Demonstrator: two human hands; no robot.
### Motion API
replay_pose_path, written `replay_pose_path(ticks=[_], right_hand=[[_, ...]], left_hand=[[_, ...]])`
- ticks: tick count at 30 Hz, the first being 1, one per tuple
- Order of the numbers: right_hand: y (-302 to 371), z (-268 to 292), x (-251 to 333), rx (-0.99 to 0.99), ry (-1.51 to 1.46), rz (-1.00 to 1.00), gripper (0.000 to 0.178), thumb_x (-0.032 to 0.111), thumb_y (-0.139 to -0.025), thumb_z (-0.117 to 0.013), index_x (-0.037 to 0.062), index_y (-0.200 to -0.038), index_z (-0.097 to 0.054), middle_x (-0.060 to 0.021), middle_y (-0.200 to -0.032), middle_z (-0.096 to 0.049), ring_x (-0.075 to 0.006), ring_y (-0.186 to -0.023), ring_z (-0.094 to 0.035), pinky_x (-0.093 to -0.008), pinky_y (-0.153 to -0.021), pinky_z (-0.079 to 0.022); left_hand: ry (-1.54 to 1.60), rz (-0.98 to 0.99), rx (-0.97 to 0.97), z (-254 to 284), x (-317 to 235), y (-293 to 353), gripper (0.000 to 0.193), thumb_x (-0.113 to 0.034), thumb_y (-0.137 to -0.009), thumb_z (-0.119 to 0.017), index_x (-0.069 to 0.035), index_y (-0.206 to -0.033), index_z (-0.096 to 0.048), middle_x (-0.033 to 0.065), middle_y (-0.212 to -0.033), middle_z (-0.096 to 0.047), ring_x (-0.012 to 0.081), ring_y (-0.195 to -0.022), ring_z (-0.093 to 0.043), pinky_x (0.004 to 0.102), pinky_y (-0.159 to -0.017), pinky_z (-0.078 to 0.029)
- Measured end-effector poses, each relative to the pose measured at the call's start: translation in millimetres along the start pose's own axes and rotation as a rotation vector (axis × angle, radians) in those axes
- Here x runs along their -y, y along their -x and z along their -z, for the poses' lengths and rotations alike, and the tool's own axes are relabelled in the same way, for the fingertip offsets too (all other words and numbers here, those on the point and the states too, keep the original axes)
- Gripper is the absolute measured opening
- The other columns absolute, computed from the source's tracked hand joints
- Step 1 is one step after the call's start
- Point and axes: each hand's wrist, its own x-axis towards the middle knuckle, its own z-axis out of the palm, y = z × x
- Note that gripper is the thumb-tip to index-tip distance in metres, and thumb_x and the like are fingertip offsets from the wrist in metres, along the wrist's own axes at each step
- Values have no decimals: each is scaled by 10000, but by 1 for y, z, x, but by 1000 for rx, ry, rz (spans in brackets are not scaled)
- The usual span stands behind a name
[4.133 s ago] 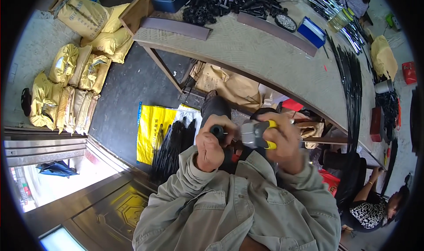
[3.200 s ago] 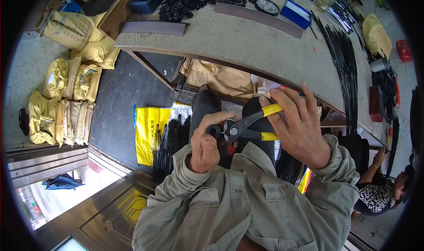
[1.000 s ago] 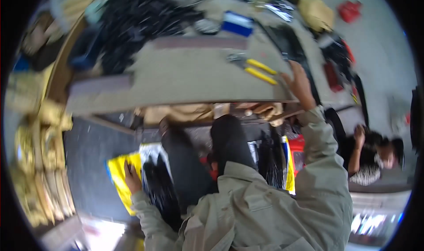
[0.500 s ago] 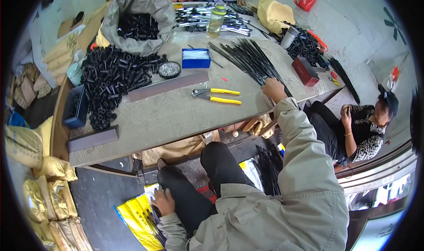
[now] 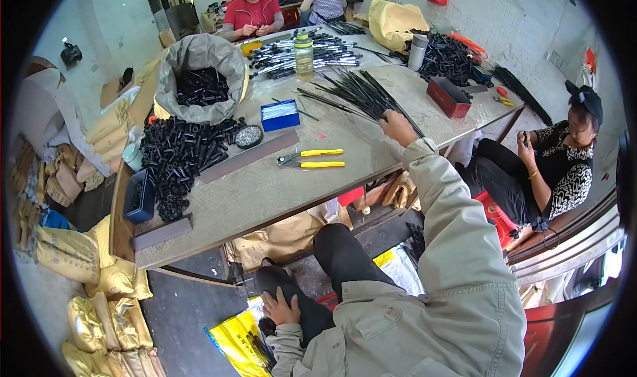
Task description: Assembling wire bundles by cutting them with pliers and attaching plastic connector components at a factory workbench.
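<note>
My right hand (image 5: 399, 129) reaches across the table to the near ends of a fanned bundle of thin black rods (image 5: 361, 91), and its fingers close on some of them. How many it holds is hidden by the hand. My left hand (image 5: 281, 307) lies on my left thigh with its fingers spread and nothing in it. Yellow-handled cutters (image 5: 322, 158) lie on the table to the left of my right hand. Beyond them are a blue box (image 5: 280, 115) of thin pale pieces and a round black dish (image 5: 249, 136) of small shiny parts.
A heap of black tubular parts (image 5: 176, 151) covers the table's left, before a grey-lined sack (image 5: 169, 72). A bottle (image 5: 304, 57) stands near more rods at the back. A dark red box (image 5: 448, 98) sits at right. One person (image 5: 564, 145) sits at right; others are behind the table.
The view has shifted, showing more of the room's back. My left hand now rests spread on my thigh, away from the yellow bag. My right hand stays at the black rods.
</note>
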Motion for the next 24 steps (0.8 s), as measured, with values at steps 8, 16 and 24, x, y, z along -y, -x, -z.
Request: replay_pose_path(ticks=[8, 16, 24], right_hand=[[-30, 29, 61, 161, -830, -208, 299, 291, -847, -516, 19, -729, -556, 9, -544, -436, -89, -429, -379, -259, -386, -296], [-124, 53, 143, -456, -1035, 164, 262, 257, -891, -456, 33, -773, -523, 28, -576, -404, -59, -454, -343, -222, -404, -275], [-79, -25, 129, -544, -878, 322, 190, 194, -898, -468, 35, -828, -545, 19, -582, -452, -48, -502, -398, -215, -448, -317]], left_hand=[[28, 24, -8, -2, 6, -2, 557, -376, -733, -611, -119, -1211, -485, 296, -1299, -317, 434, -1234, -267, 534, -972, -250], [0, 37, -33, -5, 0, -4, 556, -374, -713, -629, -127, -1192, -492, 297, -1278, -330, 448, -1217, -277, 526, -965, -270], [-46, 35, -19, 8, -12, -4, 522, -381, -718, -629, -118, -1155, -519, 279, -1220, -403, 427, -1167, -355, 505, -925, -329]])
